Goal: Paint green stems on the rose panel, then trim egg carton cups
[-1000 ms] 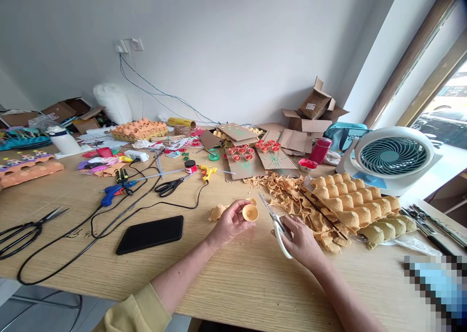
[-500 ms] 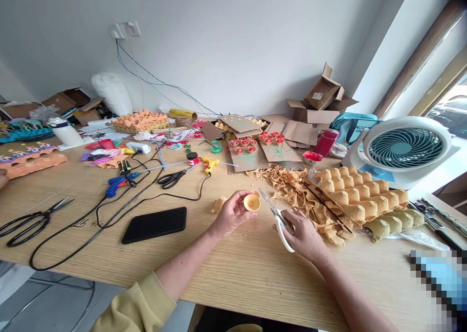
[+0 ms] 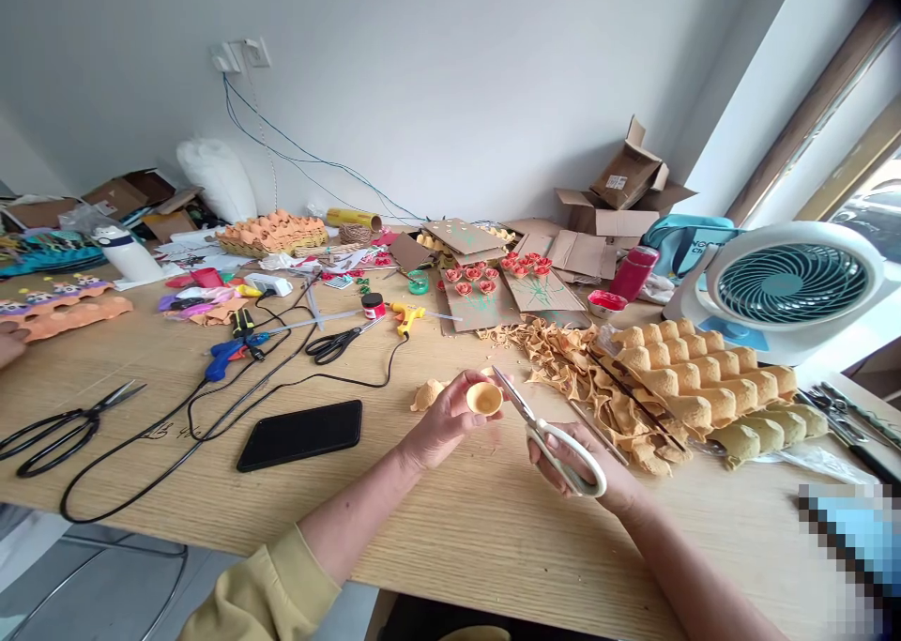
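My left hand (image 3: 442, 422) is closed around a small yellow-orange egg carton cup (image 3: 485, 398), its round hollow facing up toward me. In my right hand (image 3: 573, 458) are white-handled scissors (image 3: 525, 402), the blades pointing up and left beside the cup's right edge. The handle loops lie across my palm side. Just behind my left hand a loose carton piece (image 3: 426, 395) rests on the table. A heap of carton scraps (image 3: 619, 406) spreads to the right of the scissors.
Stacked egg cartons (image 3: 704, 378) stand at right, before a white fan (image 3: 788, 289). A black phone (image 3: 301, 434), black scissors (image 3: 77, 425) and glue guns (image 3: 223, 358) with cords lie left. Red paper flowers (image 3: 475, 277) on cardboard sit behind. Another person's hand (image 3: 9, 345) shows at far left.
The scissors have turned in my right hand, so their handles now show toward the right and the blades sit closer together. The cup in my left hand has tilted slightly.
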{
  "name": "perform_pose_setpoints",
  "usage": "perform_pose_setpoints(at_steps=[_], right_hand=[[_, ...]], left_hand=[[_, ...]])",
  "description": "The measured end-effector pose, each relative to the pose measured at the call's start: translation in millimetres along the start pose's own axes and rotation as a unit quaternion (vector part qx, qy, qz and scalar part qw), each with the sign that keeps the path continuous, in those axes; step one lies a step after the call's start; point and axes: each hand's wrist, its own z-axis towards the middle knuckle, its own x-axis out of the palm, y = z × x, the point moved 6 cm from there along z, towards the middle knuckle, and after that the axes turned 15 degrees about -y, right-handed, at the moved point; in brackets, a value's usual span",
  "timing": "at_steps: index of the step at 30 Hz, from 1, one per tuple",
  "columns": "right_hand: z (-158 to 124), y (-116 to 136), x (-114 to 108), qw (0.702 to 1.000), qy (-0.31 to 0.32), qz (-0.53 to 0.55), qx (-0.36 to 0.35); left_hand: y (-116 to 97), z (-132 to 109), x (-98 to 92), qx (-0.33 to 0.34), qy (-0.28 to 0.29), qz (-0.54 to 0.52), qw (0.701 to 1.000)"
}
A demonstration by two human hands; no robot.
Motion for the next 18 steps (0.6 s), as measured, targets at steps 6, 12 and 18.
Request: perform_pose_setpoints(at_steps=[6, 12, 18], right_hand=[[2.7, 2.2, -8.5, 0.998, -0.056, 0.029, -0.005], [9.9, -3.7, -17.0, 0.995, -0.100, -0.018, 0.002], [8.3, -7.6, -15.1, 0.990, -0.103, -0.095, -0.012]], left_hand=[[7.7, 4.6, -6.0, -0.009, -0.029, 0.058, 0.998], [14.0, 10.5, -13.3, 0.013, -0.054, 0.098, 0.994], [9.1, 9.6, -12.1, 0.008, -0.084, 0.106, 0.991]])
